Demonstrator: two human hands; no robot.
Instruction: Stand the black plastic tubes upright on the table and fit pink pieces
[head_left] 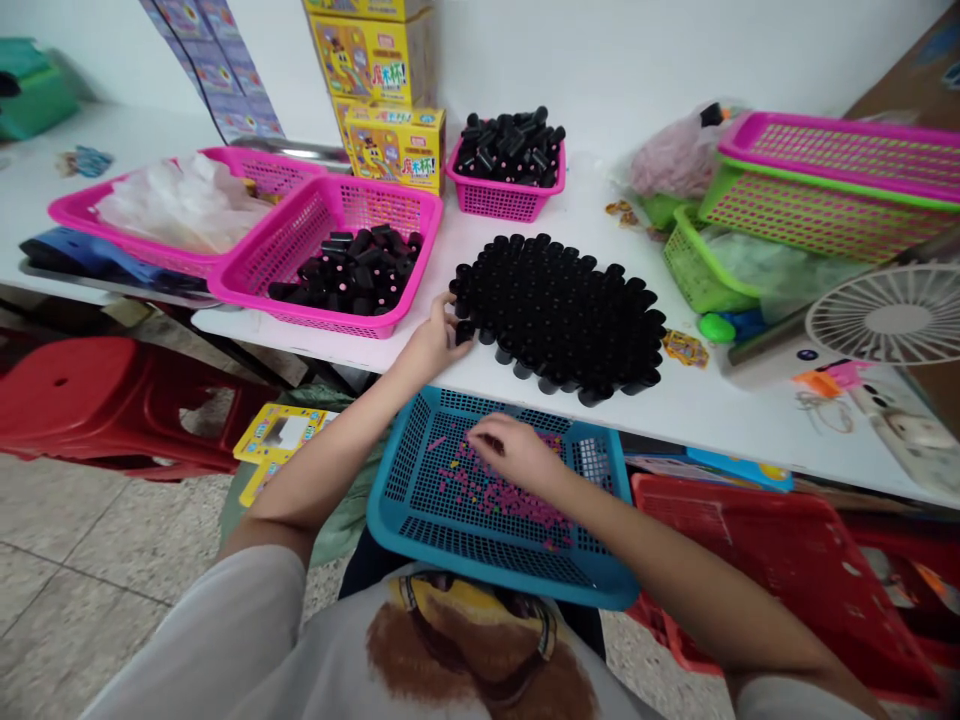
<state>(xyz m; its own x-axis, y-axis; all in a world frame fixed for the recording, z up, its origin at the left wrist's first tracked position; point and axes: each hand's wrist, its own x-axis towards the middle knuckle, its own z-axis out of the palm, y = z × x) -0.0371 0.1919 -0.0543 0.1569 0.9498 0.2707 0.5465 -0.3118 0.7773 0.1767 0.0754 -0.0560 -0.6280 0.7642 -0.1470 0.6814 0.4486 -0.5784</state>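
Note:
My left hand (436, 336) is at the left edge of a large cluster of small black plastic cups (555, 310) on the white table. Its thumb and fingers close around one black cup (465, 331) at that edge. My right hand (514, 450) hovers over a blue mesh basket (390, 520) on my lap. Its fingertips are pressed together; whatever they hold, if anything, is too small to make out. Many small pink pieces (517, 500), with a few yellow and green ones, lie in the basket.
Pink baskets (427, 235) with black cups stand behind and left, beside stacked yellow boxes (394, 150). On the right are green and pink baskets (825, 195) and a white fan (892, 315). Red stools (112, 400) and a red crate (787, 570) flank me below the table.

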